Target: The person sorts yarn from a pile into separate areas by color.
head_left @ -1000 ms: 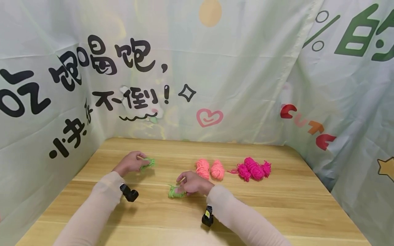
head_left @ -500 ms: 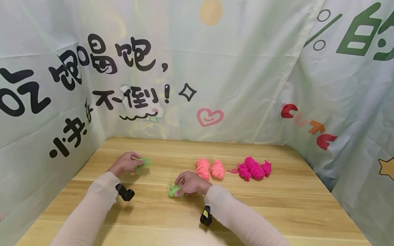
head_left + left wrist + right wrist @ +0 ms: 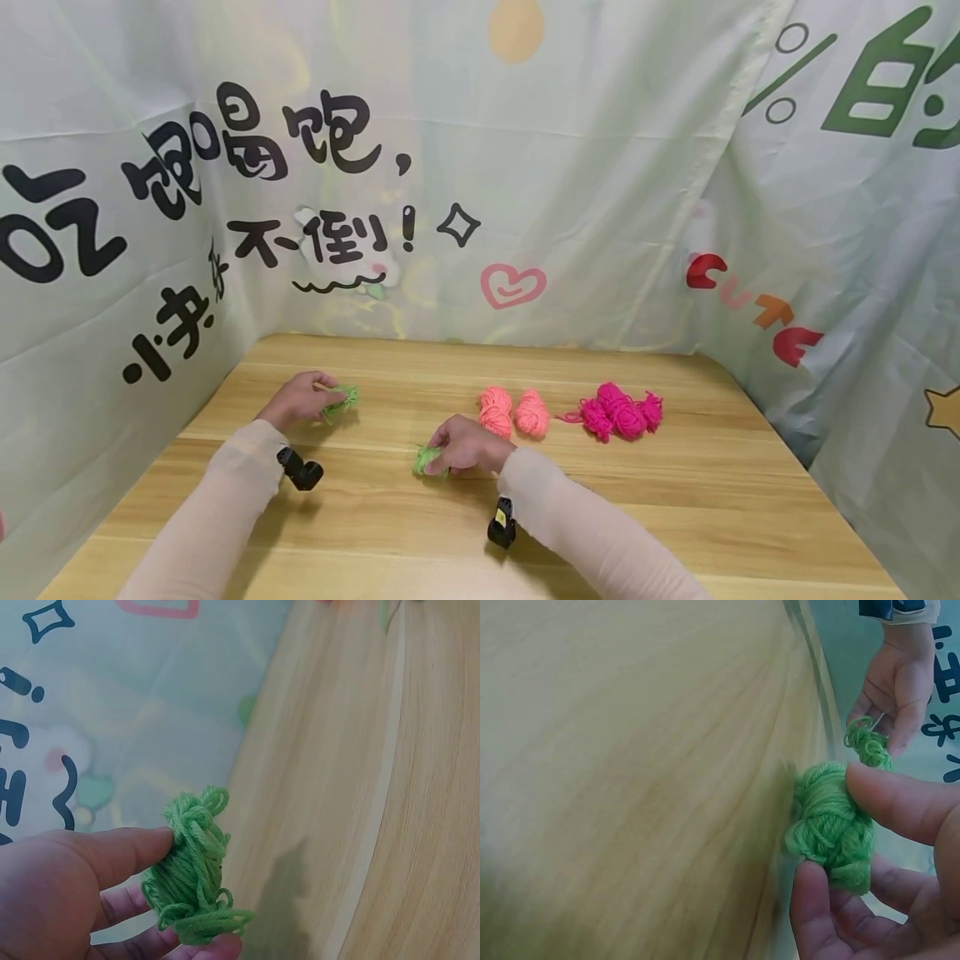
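Observation:
Between thumb and fingers, my left hand (image 3: 303, 396) pinches a small bundle of green yarn (image 3: 193, 870) with loose loops at its ends. It is over the left part of the table, and a shadow falls on the wood beside the bundle in the left wrist view. Nearer the front and middle, my right hand (image 3: 468, 444) grips a second bundle of green yarn (image 3: 832, 825), wound more neatly, with the thumb on top and fingertips below. In the right wrist view the left hand's bundle shows behind it.
Two coral yarn bundles (image 3: 532, 413) lie just behind and right of my right hand. Farther right is a heap of magenta yarn (image 3: 621, 414) with a loose strand. Printed cloth (image 3: 585, 192) hangs around the wooden table (image 3: 375, 533).
My left hand has moved left with its green yarn bundle. The right hand stays nearly in place, holding its green yarn bundle. The coral and magenta yarn has not moved.

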{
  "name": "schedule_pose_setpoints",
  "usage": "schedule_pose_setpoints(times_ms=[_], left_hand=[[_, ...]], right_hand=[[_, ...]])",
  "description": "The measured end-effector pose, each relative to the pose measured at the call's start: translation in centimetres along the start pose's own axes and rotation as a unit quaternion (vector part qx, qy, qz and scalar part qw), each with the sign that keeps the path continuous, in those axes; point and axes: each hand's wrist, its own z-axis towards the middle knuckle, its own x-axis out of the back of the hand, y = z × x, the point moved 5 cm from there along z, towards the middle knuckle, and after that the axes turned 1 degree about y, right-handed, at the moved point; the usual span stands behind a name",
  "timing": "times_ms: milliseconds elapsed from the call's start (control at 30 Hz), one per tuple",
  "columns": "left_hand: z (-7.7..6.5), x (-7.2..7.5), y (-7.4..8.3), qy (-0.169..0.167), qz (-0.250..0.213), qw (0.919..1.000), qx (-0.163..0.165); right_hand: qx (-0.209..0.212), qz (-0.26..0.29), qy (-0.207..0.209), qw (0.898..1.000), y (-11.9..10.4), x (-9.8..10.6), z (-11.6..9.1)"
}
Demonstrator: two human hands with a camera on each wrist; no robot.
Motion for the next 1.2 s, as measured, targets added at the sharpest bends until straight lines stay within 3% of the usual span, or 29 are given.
schedule_pose_setpoints(times_ms=[833,1200], left_hand=[[-0.7,1.3,-1.8,0.022,0.077,0.9967,0.009],[-0.8,1.3,-2.2,0.038,0.083,0.9958,0.012]], right_hand=[[0.018,0.032,-0.001,0.999,-1.3,-0.2,0.6],[0.022,0.037,0.001,0.999,-1.8,-0.2,0.8]])
